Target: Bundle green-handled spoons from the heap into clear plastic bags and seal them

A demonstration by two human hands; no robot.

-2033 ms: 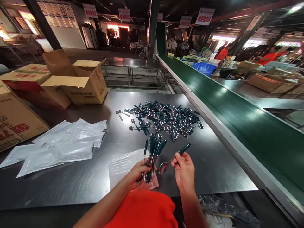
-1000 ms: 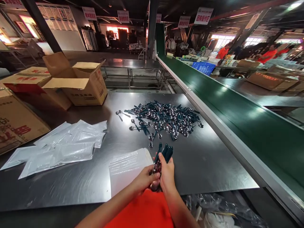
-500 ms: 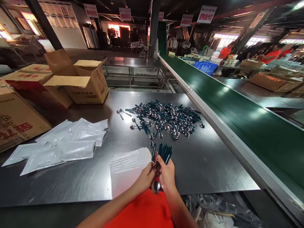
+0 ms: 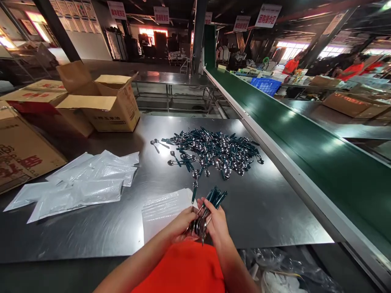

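Note:
Several dark green-handled spoons (image 4: 216,197) are bunched in my right hand (image 4: 217,219), its fingers wrapped round them, handles pointing up and away. Close beside it, my left hand (image 4: 187,217) is closed at the metal ends of spoons, left of the bunch; its fingertips are partly hidden. A large heap of the same spoons (image 4: 214,148) lies on the metal table (image 4: 262,215) beyond my hands. Under and left of my left hand rests a stack of white padded envelopes (image 4: 161,207). More white envelopes (image 4: 88,183) are spread out further left.
An open cardboard box (image 4: 110,110) and other cartons (image 4: 27,142) stand at the left. The green conveyor belt (image 4: 293,126) runs along the right side. A blue crate (image 4: 265,85) and people in orange-red are beyond it. Clear plastic (image 4: 284,264) lies below the table's front edge.
The bunch in my right hand has tilted to the right and fanned out. My left hand has shifted slightly left and a single handle near it now stands further left, apart from the bunch.

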